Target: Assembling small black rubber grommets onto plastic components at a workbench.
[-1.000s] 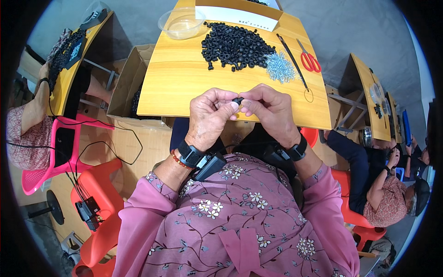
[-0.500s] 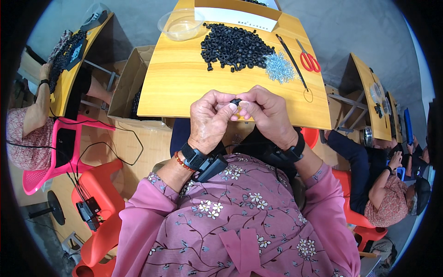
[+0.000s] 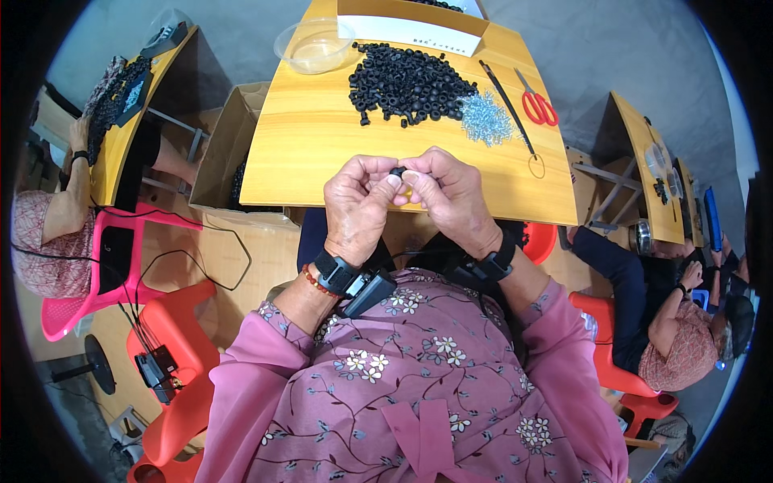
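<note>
Above the near edge of the wooden table [image 3: 298, 161], my left hand [image 3: 357, 207] and my right hand [image 3: 453, 199] meet with bent fingers. Between their thumbs and fingertips they pinch a small round black part [image 3: 398, 171], mostly covered by the fingers. Beyond the hands spreads a heap of small black parts [image 3: 411, 84], several of them ring-shaped. Touching its right side is a small pile of shiny, clear-bluish bits [image 3: 485, 118]. Further right lie a thin black stick [image 3: 507, 105] with a loop at its near end and red-handled scissors [image 3: 538, 107].
At the table's far left stands a clear plastic bowl [image 3: 314, 50], beside a white box [image 3: 411, 30]. A cardboard carton [image 3: 229, 153] sits left of the table, and a red basin [image 3: 541, 241] lies below its right corner. Other people sit at side tables on both sides.
Both hands have shifted slightly left with the black part, which now shows more between the fingertips. The red basin below the table corner has come more into sight.
</note>
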